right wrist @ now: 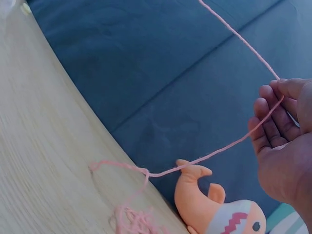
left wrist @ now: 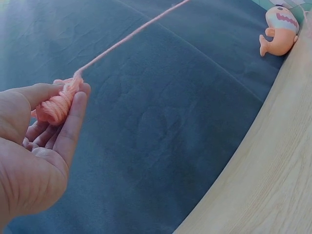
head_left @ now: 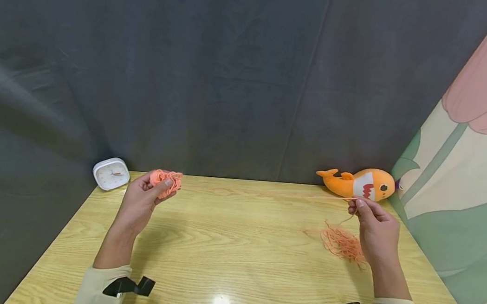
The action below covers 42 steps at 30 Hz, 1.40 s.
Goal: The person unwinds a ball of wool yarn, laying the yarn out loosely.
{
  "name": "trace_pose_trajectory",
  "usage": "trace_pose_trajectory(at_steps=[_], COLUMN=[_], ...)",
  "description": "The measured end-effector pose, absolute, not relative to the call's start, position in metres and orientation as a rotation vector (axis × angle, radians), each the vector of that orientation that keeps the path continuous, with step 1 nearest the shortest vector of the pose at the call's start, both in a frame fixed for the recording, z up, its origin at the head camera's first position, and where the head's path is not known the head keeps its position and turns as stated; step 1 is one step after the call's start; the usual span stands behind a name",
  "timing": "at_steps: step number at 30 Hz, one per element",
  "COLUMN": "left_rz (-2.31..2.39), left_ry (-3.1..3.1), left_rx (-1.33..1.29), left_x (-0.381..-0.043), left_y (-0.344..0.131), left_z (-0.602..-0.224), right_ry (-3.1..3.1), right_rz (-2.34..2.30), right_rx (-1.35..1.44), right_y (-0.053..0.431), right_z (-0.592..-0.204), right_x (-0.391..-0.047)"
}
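My left hand (head_left: 137, 203) holds a small wound bundle of orange-pink yarn (head_left: 165, 184) between thumb and fingers, raised above the table's left side. From the bundle a single strand (left wrist: 131, 35) runs taut across to my right hand (head_left: 379, 227). There, thumb and index finger (right wrist: 292, 88) pinch the strand. Past the pinch, the yarn hangs slack and drops to a loose tangled heap of yarn (head_left: 344, 244) on the table beside the right hand. In the right wrist view, this slack length crosses in front of the curved fingers.
An orange plush shark (head_left: 360, 183) lies at the back right of the wooden table (head_left: 229, 244), just behind the right hand. A white square clock (head_left: 111, 173) stands at the back left corner. Dark cloth (head_left: 214, 80) hangs behind; a floral-patterned cloth (head_left: 467, 184) borders the right side.
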State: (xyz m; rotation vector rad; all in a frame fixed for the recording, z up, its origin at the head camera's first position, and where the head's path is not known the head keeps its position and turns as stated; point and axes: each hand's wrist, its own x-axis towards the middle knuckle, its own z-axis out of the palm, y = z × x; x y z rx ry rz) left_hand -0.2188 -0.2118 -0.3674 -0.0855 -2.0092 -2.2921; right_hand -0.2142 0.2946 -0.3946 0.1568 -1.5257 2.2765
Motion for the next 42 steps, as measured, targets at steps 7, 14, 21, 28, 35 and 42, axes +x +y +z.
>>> trace_pose_trajectory(at_steps=[7,14,21,28,35,42], left_rz=[-2.29,-2.285,-2.276,-2.281,-2.276,-2.281], left_ry=[-2.008,-2.019,-2.023,-2.031,-2.039,-1.997], left_rx=[-0.068,-0.046,-0.031,-0.02,-0.003,-0.029], left_x=[-0.218,-0.218,-0.22,-0.218,-0.216,-0.217], left_y=[-0.212,-0.213,-0.215,-0.215,-0.216,-0.219], left_z=[-0.365,-0.364,-0.365,-0.365,-0.364,-0.367], right_ry=[-1.476,-1.419,-1.36,-1.339,-1.254,-1.196], right_rz=[2.289,2.305,2.309,2.309,2.323,2.308], right_rx=[0.123,0.084,0.022,-0.069,-0.093,-0.123], right_y=[0.312,0.326,0.339,0.354,0.363,0.374], right_z=[-0.398,-0.399,-0.401,-0.41,-0.412,-0.412], right_x=[-0.212,-0.212,-0.214,-0.215,-0.213,-0.211])
